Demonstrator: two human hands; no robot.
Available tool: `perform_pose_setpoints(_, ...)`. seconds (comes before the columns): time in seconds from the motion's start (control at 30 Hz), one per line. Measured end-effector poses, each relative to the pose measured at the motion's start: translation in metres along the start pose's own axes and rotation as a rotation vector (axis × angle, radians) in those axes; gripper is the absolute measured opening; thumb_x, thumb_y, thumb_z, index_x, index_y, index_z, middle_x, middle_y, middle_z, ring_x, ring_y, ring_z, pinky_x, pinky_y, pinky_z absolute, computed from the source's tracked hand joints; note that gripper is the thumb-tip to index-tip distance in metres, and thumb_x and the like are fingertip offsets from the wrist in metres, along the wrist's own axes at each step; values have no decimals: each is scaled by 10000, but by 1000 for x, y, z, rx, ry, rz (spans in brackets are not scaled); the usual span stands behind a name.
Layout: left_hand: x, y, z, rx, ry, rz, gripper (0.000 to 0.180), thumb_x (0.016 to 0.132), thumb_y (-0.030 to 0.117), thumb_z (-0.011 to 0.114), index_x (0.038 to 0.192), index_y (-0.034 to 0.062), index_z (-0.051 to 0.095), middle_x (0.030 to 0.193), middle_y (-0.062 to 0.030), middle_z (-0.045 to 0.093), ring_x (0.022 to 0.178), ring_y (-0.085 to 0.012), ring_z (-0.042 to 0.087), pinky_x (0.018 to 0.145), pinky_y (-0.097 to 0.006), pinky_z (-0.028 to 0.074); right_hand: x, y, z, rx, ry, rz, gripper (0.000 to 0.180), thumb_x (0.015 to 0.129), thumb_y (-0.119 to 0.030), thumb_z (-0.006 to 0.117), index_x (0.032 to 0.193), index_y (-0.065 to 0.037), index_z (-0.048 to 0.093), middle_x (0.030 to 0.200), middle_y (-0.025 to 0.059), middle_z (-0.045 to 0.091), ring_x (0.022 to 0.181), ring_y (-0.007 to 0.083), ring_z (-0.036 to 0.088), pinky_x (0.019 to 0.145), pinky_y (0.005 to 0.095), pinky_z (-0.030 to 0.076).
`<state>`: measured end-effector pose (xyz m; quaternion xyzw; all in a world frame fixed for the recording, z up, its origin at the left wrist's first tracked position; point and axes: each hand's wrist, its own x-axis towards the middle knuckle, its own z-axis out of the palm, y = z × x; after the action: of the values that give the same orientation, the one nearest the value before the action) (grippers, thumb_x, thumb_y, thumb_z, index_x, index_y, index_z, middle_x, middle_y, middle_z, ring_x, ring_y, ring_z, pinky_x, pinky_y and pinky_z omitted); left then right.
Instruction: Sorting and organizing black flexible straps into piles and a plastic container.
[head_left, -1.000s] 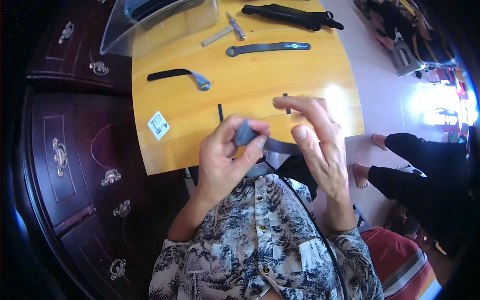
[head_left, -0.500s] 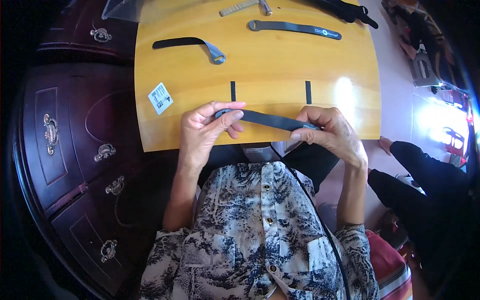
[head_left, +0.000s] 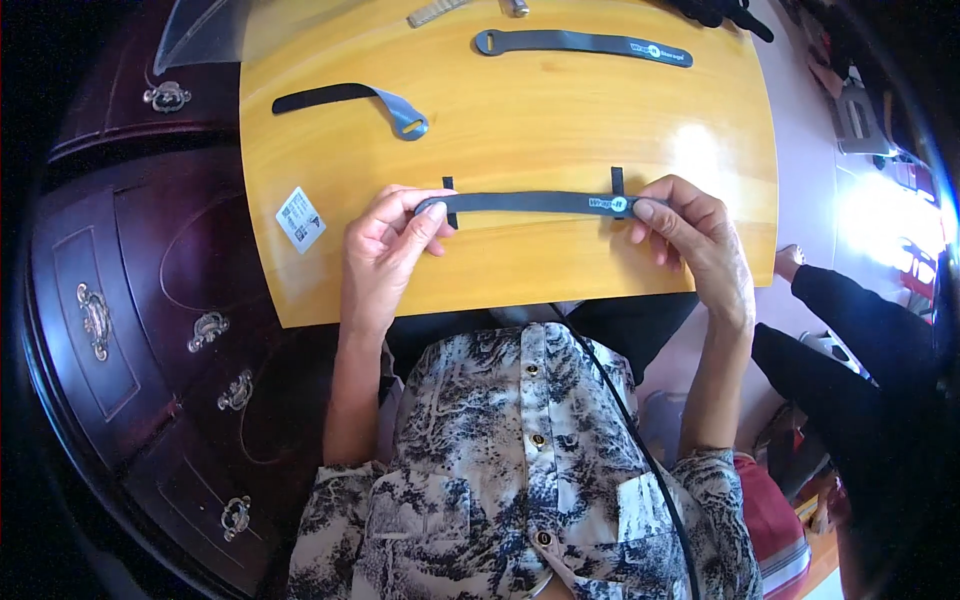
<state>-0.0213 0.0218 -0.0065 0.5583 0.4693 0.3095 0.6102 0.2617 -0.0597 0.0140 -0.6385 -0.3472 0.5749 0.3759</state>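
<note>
A grey cable strap (head_left: 520,204) is stretched out level over the near part of the yellow tabletop (head_left: 520,270). My left hand (head_left: 388,235) pinches its left end between thumb and fingers. Its printed right end is pinched in my right hand (head_left: 690,225). Just behind the strap, partly covered by it, are two short black strips on the tabletop, a left strip (head_left: 448,184) and a right strip (head_left: 617,180). Farther off lie a flat grey strap (head_left: 580,42) with a slotted end and a twisted black-and-grey strap (head_left: 345,92).
A white label (head_left: 300,220) lies at the table's left. Dark things (head_left: 725,14) and a beige banded piece (head_left: 436,11) lie along the far edge. Dark wooden drawers (head_left: 100,310) stand at the left. Another person's leg (head_left: 830,300) is on the right, beside the table.
My hands have moved farther apart and forward over the table. The strap, tilted before, is now drawn out straight and level across the two black strips. The view has shifted slightly.
</note>
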Motion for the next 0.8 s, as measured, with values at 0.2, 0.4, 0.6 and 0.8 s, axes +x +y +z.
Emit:
perform_pose_setpoints(0.2, 9, 4, 7, 19, 79, -51, 105, 903, 49, 589, 980, -18, 616, 807, -23, 595, 653, -51, 544, 545, -189, 428, 9, 1, 1, 11, 160, -32, 191, 908, -224, 620, 878, -36, 626, 688, -22, 605, 535, 24, 473, 475, 166, 354)
perform_pose_setpoints(0.4, 15, 3, 6, -1, 85, -62, 149, 899, 112, 612, 999, 2, 601, 817, -38, 621, 644, -59, 539, 542, -181, 410, 16, 2, 4, 7, 270, -52, 200, 912, -243, 620, 820, -65, 624, 625, -31, 557, 484, 12, 414, 444, 168, 289)
perform_pose_setpoints(0.6, 14, 4, 10, 17, 95, -28, 103, 902, 103, 600, 945, 10, 596, 795, -33, 616, 619, -40, 515, 517, -168, 387, 17, -5, 6, 45, 326, -5, 207, 886, -217, 656, 817, -28, 612, 602, 5, 558, 465, 43, 441, 428, 179, 340)
perform_pose_setpoints(0.8, 16, 3, 12, 119, 130, -53, 98, 888, 108, 624, 926, 27, 584, 752, -19, 604, 582, -27, 493, 485, -163, 360, 20, 1, 7, 94, 326, -31, 199, 875, -207, 670, 814, -25, 619, 592, 3, 550, 448, 39, 430, 408, 177, 327)
